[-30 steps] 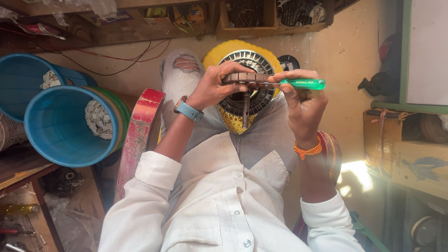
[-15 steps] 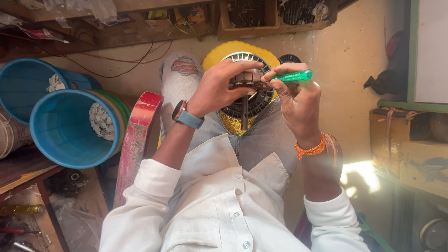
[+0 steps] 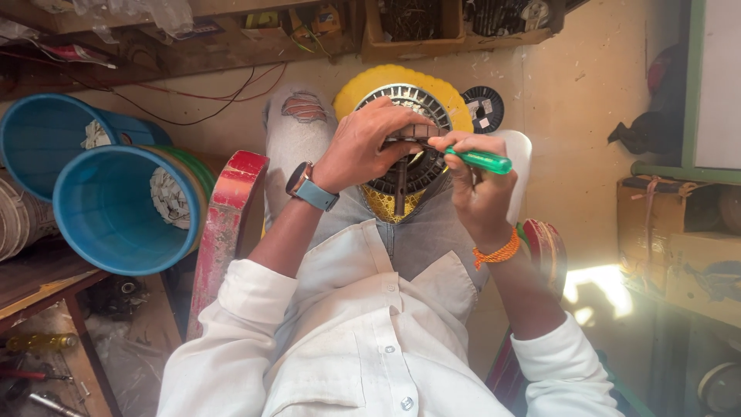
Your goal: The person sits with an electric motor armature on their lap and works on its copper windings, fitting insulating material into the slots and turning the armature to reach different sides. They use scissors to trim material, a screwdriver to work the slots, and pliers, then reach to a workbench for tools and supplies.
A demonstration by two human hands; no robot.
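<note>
The round grey metal stator core rests on the person's lap, backed by a yellow disc; the left hand clasps its rim; the right hand pinches a green-handled screwdriver (tip hidden behind fingers); a slip could gouge windings or skin.

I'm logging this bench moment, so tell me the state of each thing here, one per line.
Left hand: gripping the top of the round metal part.
Right hand: closed around the screwdriver handle.
Screwdriver: green handle level, tip at the part under the left fingers.
Round metal part: resting on the lap, over a yellow disc.
Blue buckets: on their sides, rags inside.
</note>
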